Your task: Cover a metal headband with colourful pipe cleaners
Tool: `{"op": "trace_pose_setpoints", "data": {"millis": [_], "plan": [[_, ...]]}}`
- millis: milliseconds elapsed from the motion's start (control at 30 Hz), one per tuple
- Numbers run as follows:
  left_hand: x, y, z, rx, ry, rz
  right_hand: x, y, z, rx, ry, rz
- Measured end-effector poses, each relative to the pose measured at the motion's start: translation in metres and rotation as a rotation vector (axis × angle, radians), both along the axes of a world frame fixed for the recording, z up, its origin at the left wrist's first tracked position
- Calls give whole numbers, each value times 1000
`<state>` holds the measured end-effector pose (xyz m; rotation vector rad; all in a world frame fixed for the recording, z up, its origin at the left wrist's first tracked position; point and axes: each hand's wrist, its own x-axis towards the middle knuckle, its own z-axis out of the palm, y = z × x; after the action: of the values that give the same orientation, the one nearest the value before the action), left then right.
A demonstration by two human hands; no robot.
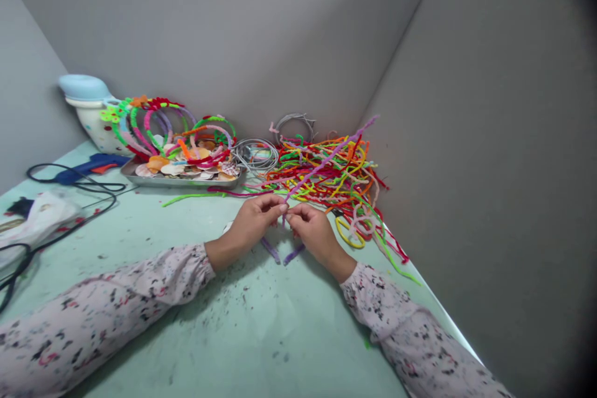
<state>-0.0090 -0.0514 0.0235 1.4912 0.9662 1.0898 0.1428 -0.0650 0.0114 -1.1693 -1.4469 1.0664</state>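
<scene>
My left hand (pixel 254 222) and my right hand (pixel 314 230) meet at the middle of the pale green table (pixel 242 329), fingertips pinched together. Both pinch a purple pipe cleaner (pixel 326 158) whose long free end rises up and to the right over a pile of coloured pipe cleaners (pixel 333 177). Below my hands, the purple ends of a wrapped headband (pixel 280 255) stick out toward me. Both sleeves are pale with a dark speckled print.
A metal tray (pixel 181 179) at the back left carries shells and several pipe-cleaner-wrapped headbands (pixel 158 127). Bare wire headbands (pixel 254 154) lie beside it. A blue glue gun (pixel 91 166) with black cord, a white pot (pixel 93 115) and grey partition walls bound the table.
</scene>
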Motion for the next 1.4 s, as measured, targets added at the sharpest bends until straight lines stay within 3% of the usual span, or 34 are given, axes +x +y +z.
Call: {"op": "trace_pose_setpoints", "data": {"millis": [300, 733, 833, 900, 1033, 1100, 1233, 1400], "plan": [[2, 0, -2, -82, -97, -30, 0, -2, 3, -33, 35, -8], [4, 0, -8, -186, -288, -119, 0, -5, 6, 102, -97, -53], [4, 0, -9, -180, -316, -103, 5, -2, 16, 141, -252, -33], [4, 1, -9, -186, -339, -86, 17, 3, 26, 140, -418, 52], [2, 4, -9, -195, -378, -88, 58, 20, 43, 176, -1060, -15], [1, 5, -9, -199, -357, -85, 79, 27, 43, -17, -1425, -56], [0, 5, -8, -185, -298, -65, 101, 36, 33, -213, -1564, -59], [0, 2, -3, -148, -252, -65, 102, 36, 27, -263, -1606, -37]]}}
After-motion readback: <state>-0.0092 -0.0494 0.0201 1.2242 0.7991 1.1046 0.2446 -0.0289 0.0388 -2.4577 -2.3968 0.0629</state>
